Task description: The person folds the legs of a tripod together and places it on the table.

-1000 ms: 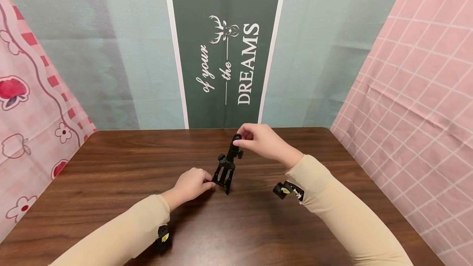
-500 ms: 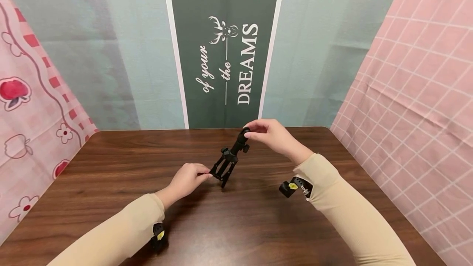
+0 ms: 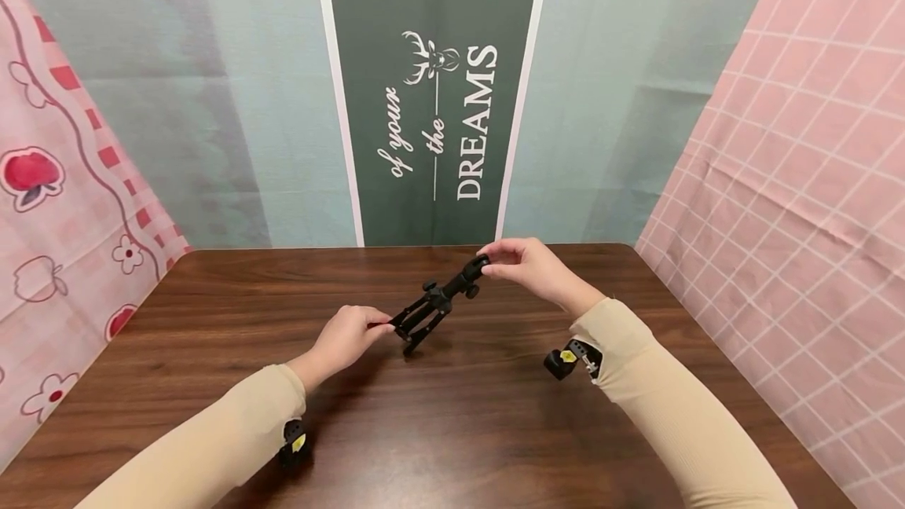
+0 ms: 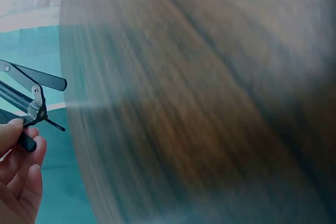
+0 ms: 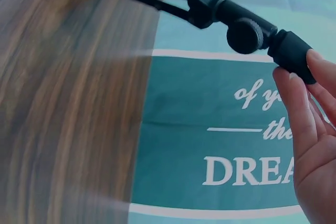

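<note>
A small black tripod [image 3: 440,298] is held slanted between both hands, its head up to the right and its legs down to the left. My left hand [image 3: 348,338] pinches the end of one leg between thumb and fingers. In the left wrist view that leg tip pokes out past the thumb, and another leg [image 4: 50,80] spreads away from the metal-braced centre rod. My right hand [image 3: 526,267] pinches the top end of the tripod. The right wrist view shows the fingertips on its dark cylindrical head [image 5: 292,56], with a round knob [image 5: 244,36] just below.
Under the hands lies a brown wood-grain table [image 3: 452,430]. Behind it hangs a grey-green curtain [image 3: 283,140] with white lettering on a dark band. A pink gridded cloth [image 3: 799,179] borders the right, and a pink fruit-patterned cloth [image 3: 78,218] the left.
The tripod has tipped from nearly upright to a strong slant, its head moving right and its feet left. My left hand has shifted left with the leg, my right hand to the right.
</note>
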`<state>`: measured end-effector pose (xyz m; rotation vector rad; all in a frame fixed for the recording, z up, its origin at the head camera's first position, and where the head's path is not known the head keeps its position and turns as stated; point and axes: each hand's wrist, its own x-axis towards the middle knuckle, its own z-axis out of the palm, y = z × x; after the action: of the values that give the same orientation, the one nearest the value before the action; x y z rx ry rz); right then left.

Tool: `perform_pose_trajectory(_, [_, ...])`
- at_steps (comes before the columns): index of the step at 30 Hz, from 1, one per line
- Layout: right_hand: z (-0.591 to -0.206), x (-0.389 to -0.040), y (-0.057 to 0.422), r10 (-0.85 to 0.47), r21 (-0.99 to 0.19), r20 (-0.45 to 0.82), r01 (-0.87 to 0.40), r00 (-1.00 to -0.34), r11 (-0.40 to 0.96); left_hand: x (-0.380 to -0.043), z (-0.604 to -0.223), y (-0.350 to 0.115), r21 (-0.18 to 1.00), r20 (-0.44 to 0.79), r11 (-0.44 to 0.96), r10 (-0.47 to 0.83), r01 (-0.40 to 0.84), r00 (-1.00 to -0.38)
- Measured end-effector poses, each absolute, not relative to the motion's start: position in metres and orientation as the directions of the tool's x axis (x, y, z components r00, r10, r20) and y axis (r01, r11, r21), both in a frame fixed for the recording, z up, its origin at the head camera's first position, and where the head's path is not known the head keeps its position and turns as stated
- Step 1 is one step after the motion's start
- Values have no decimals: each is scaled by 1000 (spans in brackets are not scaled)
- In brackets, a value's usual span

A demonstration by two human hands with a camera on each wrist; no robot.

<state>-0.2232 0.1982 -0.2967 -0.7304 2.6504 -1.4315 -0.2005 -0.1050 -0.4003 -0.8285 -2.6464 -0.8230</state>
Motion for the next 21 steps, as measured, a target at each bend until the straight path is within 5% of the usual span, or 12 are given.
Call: perform_pose_trajectory(21, [-316,-241,210,-431,-795,116,-344,-895,500,-221,-383,-114,247,388,723,536,645,-750])
